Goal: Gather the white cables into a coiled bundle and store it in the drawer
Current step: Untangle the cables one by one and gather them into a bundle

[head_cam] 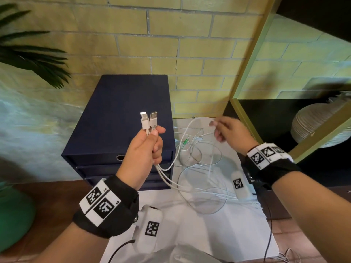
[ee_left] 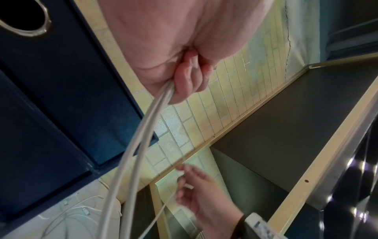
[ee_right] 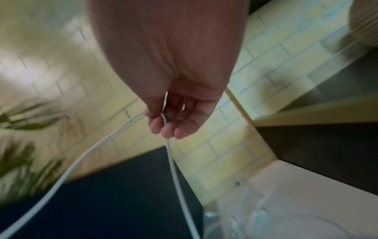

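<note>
My left hand (head_cam: 150, 141) grips two white USB plugs (head_cam: 149, 120) upright in a fist, in front of the navy drawer unit (head_cam: 121, 118). Their white cables (ee_left: 141, 137) run down out of the fist to a loose tangle of white cables (head_cam: 201, 168) on the white cloth (head_cam: 218, 234). My right hand (head_cam: 226, 130) is raised over the tangle to the right, its fingers curled round a loop of white cable (ee_right: 171, 161) that hangs down on both sides. The drawers look closed; the top one has a round finger hole (head_cam: 120, 157).
A gold-framed black shelf (head_cam: 247, 76) stands at the right with a ribbed vase (head_cam: 319, 120) on it. A small green-tipped plug (head_cam: 185, 142) lies in the tangle. Plant leaves (head_cam: 32, 54) hang at the upper left above a green pot (head_cam: 13, 215). Brick wall behind.
</note>
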